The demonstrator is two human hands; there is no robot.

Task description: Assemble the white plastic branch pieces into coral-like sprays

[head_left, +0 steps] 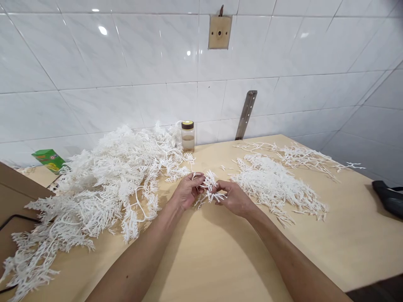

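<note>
The clear jar (188, 141) stands upright near the wall with its dark, yellow-topped lid on; a pale brownish substance fills its lower part, and I can't tell what it is. The green carton (50, 160) sits tilted at the far left, beyond the heap, and I can't see inside it. A brown panel (19, 193) stands at my left edge of view.

My left hand (188, 192) pinches a white branching sprig (210, 181) between thumb and fingers, and my right hand (234, 199) has its fingertips closed on the sprig's other side. I hold it above the table, between the two piles.

The big white heap (116, 180) crowds my left, spilling toward the near side. A flatter pile of white pieces (270, 180) lies just beyond my right hand, with bare-looking stems (311, 158) behind it, some poking past the far right edge. Open room lies between my forearms and across the table's right side.

The table (201, 260) is smooth, pale wood-coloured. Behind it rises a white tiled wall (141, 50) with a yellowed wall plate (220, 32) and a slanting metal strip (246, 115). A black object (388, 199) shows at the far right.
</note>
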